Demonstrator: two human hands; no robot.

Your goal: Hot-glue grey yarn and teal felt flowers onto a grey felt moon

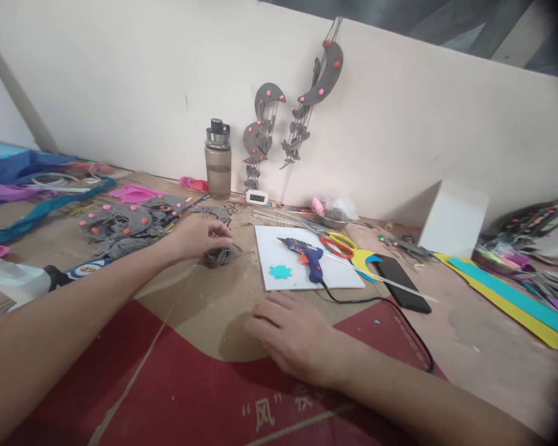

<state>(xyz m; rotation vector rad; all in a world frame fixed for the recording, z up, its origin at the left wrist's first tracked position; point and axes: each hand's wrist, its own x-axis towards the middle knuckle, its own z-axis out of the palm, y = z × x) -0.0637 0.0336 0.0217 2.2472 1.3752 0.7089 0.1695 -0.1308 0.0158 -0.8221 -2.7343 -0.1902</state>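
My left hand (195, 237) reaches over a small coiled bundle of grey cord (219, 256) on the cardboard-covered table. Its thumb and fingers come together at the bundle's upper edge, pinching the cord; the exact contact is partly hidden. My right hand (297, 334) rests palm down near the front of the white board (274, 282), holding nothing that shows, its fingers loosely bent. On that board lie a blue hot glue gun (309, 257) with a black cable and a turquoise scalloped cutout (279, 272).
Grey felt pieces with pink and orange pompoms (116, 222) lie left. Behind stand a water bottle (218, 164) and small clock (256, 197). Scissors (339, 244), a black phone (402, 284) and coloured strips (516, 297) lie right. Felt moon hangings (325, 77) hang on the wall.
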